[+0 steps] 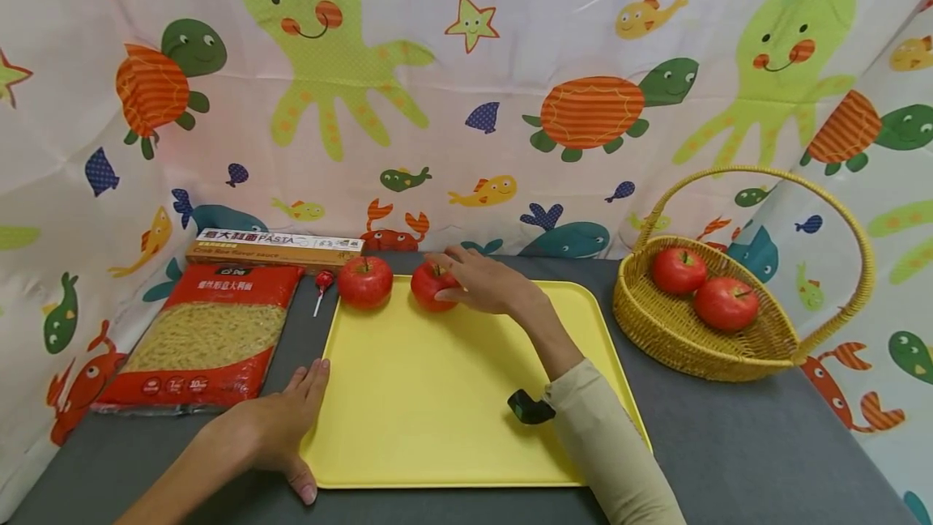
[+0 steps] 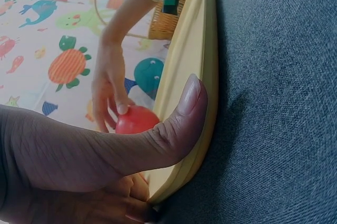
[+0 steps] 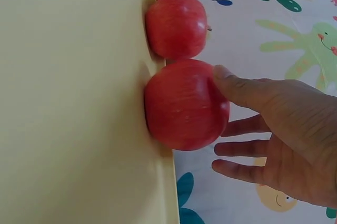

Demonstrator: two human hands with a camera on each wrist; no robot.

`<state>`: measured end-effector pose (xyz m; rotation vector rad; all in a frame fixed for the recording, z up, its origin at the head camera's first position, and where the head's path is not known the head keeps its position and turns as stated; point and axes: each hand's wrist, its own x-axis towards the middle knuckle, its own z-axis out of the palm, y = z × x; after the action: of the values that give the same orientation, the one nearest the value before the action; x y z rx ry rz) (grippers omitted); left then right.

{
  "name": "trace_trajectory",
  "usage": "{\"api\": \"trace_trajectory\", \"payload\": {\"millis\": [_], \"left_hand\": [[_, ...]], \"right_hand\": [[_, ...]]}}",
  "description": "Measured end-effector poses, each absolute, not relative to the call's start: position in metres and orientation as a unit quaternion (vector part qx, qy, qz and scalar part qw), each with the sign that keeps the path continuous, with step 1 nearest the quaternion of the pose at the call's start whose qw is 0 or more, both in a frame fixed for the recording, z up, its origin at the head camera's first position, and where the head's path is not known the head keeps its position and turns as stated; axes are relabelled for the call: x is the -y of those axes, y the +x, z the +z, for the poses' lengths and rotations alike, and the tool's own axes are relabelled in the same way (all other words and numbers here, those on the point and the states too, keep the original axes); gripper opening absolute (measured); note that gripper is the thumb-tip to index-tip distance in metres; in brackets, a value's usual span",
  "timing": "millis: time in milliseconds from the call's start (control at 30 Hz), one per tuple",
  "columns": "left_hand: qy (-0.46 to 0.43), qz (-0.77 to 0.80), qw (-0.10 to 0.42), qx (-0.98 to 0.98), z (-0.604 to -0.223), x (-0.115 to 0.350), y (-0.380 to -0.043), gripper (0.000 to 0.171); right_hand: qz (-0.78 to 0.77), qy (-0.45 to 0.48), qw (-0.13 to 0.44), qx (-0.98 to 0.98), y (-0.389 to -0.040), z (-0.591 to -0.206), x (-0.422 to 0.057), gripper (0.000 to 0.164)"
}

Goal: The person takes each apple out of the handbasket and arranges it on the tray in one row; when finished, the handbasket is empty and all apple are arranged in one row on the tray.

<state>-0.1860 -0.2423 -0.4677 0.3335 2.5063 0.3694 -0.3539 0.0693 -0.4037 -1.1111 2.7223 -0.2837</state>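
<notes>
A yellow tray (image 1: 437, 395) lies flat on the dark cloth, with a red apple (image 1: 364, 283) at its far left corner. Beside that, at the far edge, sits a second red apple (image 1: 424, 290). My right hand (image 1: 487, 280) is over this second apple; in the right wrist view the thumb touches its top while the other fingers extend loosely behind it, not closed round it. My left hand (image 1: 273, 424) rests at the tray's left edge, fingers straight along the side and thumb spread near the front corner.
On the right stands a yellow wicker basket (image 1: 700, 359) with a tall handle and two red apples inside. A red bag of pasta (image 1: 200, 339), a long pasta box (image 1: 273, 249) and a red lollipop (image 1: 324, 282) lie left of the tray. A printed curtain (image 1: 437, 120) hangs behind.
</notes>
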Motion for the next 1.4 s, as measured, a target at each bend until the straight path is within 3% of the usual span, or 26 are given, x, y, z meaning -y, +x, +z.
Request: {"api": "trace_trajectory", "payload": {"millis": [400,833,1400], "left_hand": [[0.143,0.137,0.295,-0.935,-0.445,0.234,-0.180,0.162],[0.115,0.134,0.311,-0.934,-0.435,0.226,-0.179,0.159],[0.113,0.139,0.312,-0.933,-0.437,0.226,-0.180,0.160]], "right_hand": [[-0.158,-0.366,0.086,-0.913,-0.354,-0.377,-0.097,0.068],[-0.210,-0.292,0.018,-0.933,-0.344,-0.327,-0.178,0.069],[-0.222,-0.141,-0.040,-0.964,-0.327,-0.315,-0.286,0.071]]}}
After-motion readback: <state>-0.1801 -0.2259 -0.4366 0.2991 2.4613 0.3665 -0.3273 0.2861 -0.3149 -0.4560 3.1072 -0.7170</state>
